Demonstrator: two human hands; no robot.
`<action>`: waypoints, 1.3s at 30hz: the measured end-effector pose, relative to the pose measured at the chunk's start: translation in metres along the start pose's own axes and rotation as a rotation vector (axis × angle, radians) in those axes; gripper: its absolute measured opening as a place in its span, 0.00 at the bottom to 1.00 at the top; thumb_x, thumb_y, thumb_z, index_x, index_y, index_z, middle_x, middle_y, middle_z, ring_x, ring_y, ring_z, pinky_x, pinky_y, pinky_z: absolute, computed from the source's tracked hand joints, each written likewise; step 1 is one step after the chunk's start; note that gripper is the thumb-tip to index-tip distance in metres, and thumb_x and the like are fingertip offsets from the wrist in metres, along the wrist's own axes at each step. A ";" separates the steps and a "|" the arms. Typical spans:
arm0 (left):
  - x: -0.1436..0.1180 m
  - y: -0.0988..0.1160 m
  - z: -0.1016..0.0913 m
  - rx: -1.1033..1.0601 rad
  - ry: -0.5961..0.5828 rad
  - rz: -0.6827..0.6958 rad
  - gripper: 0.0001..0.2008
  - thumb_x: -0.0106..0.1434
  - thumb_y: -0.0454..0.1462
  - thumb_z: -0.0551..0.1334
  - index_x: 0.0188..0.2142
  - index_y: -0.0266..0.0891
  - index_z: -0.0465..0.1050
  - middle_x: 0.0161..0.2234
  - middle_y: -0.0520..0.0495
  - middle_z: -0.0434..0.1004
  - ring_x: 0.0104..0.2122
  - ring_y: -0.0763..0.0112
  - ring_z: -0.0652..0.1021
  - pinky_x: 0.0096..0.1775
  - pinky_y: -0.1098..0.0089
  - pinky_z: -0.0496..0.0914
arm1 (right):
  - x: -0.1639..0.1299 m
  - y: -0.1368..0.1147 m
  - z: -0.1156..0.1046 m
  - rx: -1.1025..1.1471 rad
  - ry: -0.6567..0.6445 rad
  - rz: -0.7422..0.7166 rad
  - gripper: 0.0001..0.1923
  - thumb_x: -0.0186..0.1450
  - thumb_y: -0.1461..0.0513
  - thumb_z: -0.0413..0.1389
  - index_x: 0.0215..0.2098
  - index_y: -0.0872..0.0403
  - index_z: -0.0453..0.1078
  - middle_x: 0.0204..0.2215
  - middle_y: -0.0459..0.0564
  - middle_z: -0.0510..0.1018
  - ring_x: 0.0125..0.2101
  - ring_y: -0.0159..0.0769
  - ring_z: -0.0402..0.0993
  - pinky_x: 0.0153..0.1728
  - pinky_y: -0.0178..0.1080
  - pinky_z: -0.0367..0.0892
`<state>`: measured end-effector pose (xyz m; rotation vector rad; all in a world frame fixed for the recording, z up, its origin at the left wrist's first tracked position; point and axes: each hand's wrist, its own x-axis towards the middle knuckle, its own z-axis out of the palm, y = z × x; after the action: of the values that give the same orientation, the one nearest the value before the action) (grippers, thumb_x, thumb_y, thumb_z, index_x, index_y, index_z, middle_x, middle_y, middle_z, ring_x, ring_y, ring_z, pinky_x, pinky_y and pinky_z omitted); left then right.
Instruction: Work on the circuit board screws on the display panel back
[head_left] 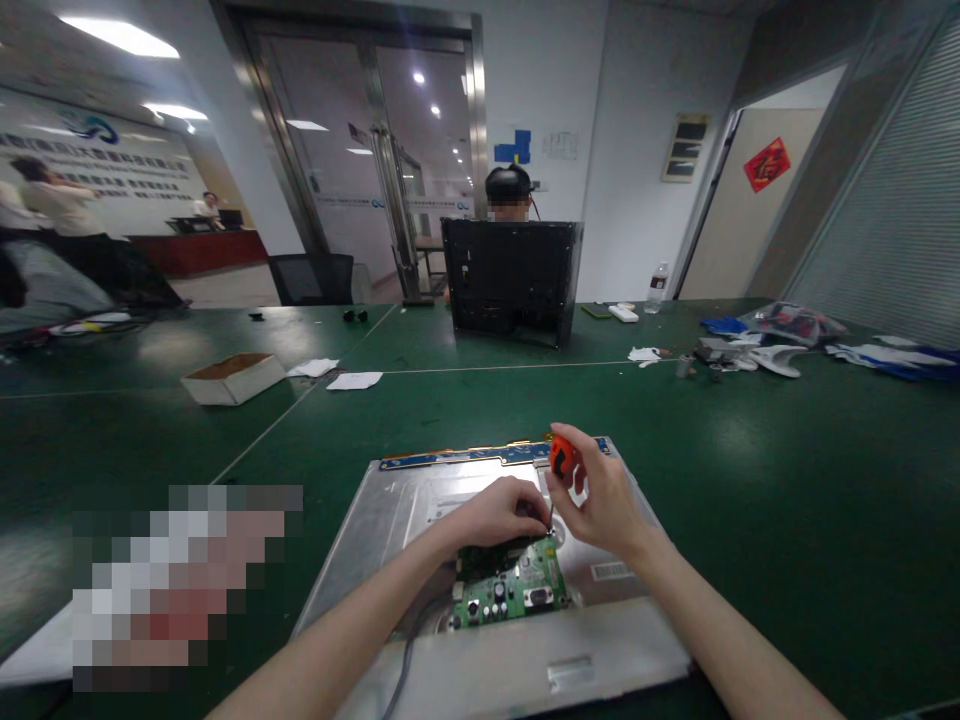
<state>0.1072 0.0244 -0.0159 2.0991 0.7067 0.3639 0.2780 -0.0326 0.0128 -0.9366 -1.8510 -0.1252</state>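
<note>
a: where's the screwdriver [562, 456]?
b: over the far right corner of the green circuit board [510, 590], which lies on the metal panel [405, 510]. orange and black handle, thin shaft.

a: hands?
b: right hand [604, 495] grips the handle between thumb and fingers. left hand [510, 510] has its fingers curled beside the shaft, low, over the board's far edge. can't tell whether they pinch anything; the fingertips are partly hidden.

a: what could go wrong?
b: a slip, i'd judge. if the tip rides out of its seat under a sideways push, it could scratch the board or jab the left fingers, which are right next to it. a small part there, if there is one, could drop and roll across the panel. also the grey cable [409, 650] at the near left, by the left forearm: a snag could tug whatever it joins. can't see its far end clearly.

a: which way does it point?
b: handle up, tip down toward the board. long axis close to upright, the top leaning a touch right. contact at the tip: too small to tell.

a: beyond the board?
b: blue circuit strip [465, 457] along the panel's far edge, running left to right.
</note>
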 end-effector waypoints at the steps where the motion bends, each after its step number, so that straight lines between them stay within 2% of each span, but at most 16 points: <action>1: 0.000 0.000 0.000 -0.006 -0.002 -0.003 0.04 0.54 0.31 0.65 0.31 0.35 0.79 0.27 0.52 0.77 0.29 0.70 0.73 0.33 0.75 0.66 | 0.000 0.000 0.000 -0.001 -0.001 -0.001 0.24 0.64 0.64 0.52 0.57 0.53 0.55 0.25 0.42 0.70 0.18 0.28 0.64 0.20 0.32 0.61; 12: 0.000 -0.002 -0.001 -0.011 -0.003 0.009 0.04 0.53 0.30 0.65 0.30 0.34 0.79 0.27 0.51 0.77 0.29 0.69 0.74 0.34 0.74 0.66 | -0.001 0.000 0.004 -0.003 0.041 0.009 0.22 0.64 0.64 0.53 0.56 0.53 0.57 0.21 0.38 0.65 0.17 0.28 0.62 0.18 0.31 0.59; 17: 0.000 -0.002 0.000 -0.013 -0.010 0.012 0.04 0.54 0.30 0.65 0.30 0.35 0.79 0.27 0.51 0.77 0.29 0.70 0.74 0.34 0.74 0.66 | 0.000 0.000 0.003 -0.011 0.043 -0.002 0.20 0.65 0.62 0.54 0.55 0.52 0.57 0.21 0.39 0.66 0.17 0.27 0.62 0.19 0.31 0.59; 24: 0.000 -0.003 0.000 -0.007 -0.006 0.008 0.04 0.54 0.31 0.65 0.32 0.35 0.79 0.27 0.52 0.77 0.29 0.70 0.74 0.34 0.74 0.66 | -0.001 -0.001 0.000 0.047 -0.012 -0.025 0.25 0.63 0.66 0.51 0.58 0.54 0.55 0.27 0.45 0.72 0.19 0.29 0.65 0.21 0.33 0.62; 28: 0.000 -0.003 0.000 -0.007 -0.001 0.010 0.05 0.54 0.30 0.66 0.32 0.35 0.79 0.28 0.51 0.78 0.29 0.69 0.74 0.34 0.74 0.66 | 0.000 -0.003 0.000 0.031 0.000 -0.008 0.25 0.62 0.66 0.51 0.58 0.54 0.55 0.26 0.44 0.71 0.19 0.29 0.65 0.20 0.32 0.62; 33: 0.000 -0.001 0.000 -0.003 0.011 -0.002 0.05 0.53 0.28 0.64 0.30 0.35 0.79 0.27 0.51 0.78 0.30 0.69 0.74 0.34 0.75 0.66 | -0.001 -0.002 0.003 -0.012 0.036 0.001 0.23 0.63 0.64 0.53 0.56 0.53 0.56 0.21 0.39 0.67 0.16 0.28 0.63 0.18 0.31 0.60; 39: 0.000 0.000 0.000 0.008 0.000 0.003 0.04 0.54 0.29 0.65 0.30 0.35 0.79 0.27 0.52 0.77 0.29 0.70 0.74 0.34 0.75 0.66 | -0.001 -0.001 0.005 -0.044 0.053 -0.005 0.20 0.65 0.61 0.53 0.54 0.52 0.57 0.22 0.40 0.68 0.17 0.28 0.62 0.19 0.31 0.60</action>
<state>0.1075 0.0245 -0.0159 2.1081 0.7064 0.3634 0.2741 -0.0310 0.0102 -0.9499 -1.8079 -0.1927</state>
